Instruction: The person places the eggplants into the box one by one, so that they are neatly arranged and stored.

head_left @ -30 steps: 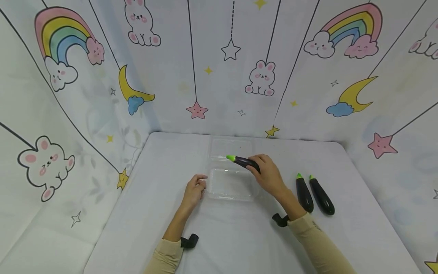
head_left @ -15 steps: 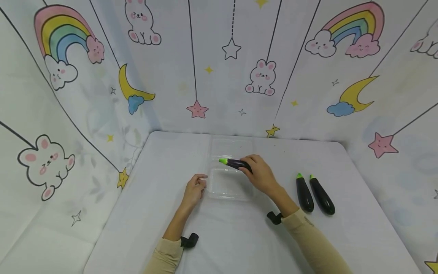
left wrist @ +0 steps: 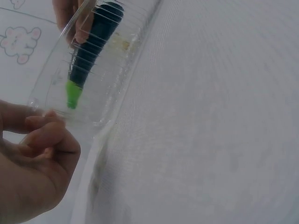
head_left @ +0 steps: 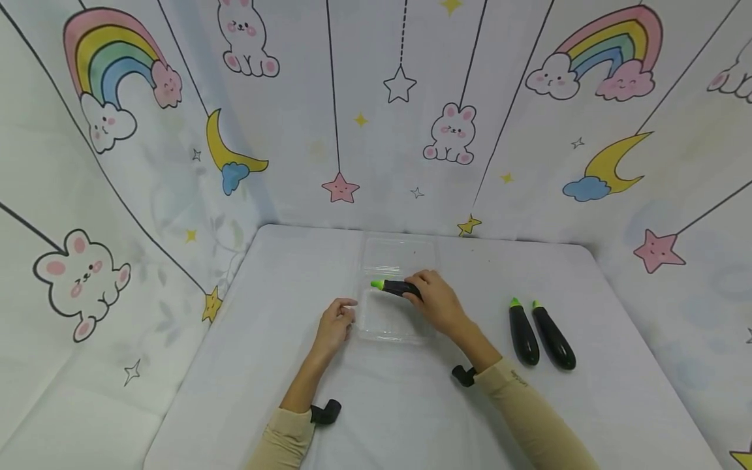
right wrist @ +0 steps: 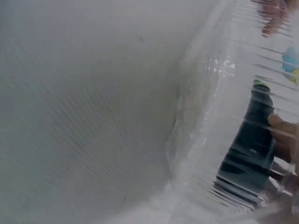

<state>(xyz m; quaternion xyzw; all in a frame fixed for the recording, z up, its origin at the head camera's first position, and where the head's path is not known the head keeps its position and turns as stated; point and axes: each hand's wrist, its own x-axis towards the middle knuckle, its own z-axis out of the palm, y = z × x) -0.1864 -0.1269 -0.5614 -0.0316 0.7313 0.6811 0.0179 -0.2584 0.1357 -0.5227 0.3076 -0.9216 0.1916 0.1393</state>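
Over clr tray (head_left: 388,321): R grip (head_left: 437,301) arnd eggplant (head_left: 398,287)

White bench (head_left: 252,365), rounded far corners. White printed backdrop (head_left: 294,98) behind far edge and along both sides. Small yellow star (head_left: 469,226) just above far edge. Second yellow star (head_left: 212,305) beside left edge, rabbit (head_left: 79,287) further out left. Yellow moon (head_left: 604,160) above far right corner, pink star (head_left: 658,250) out right of it.
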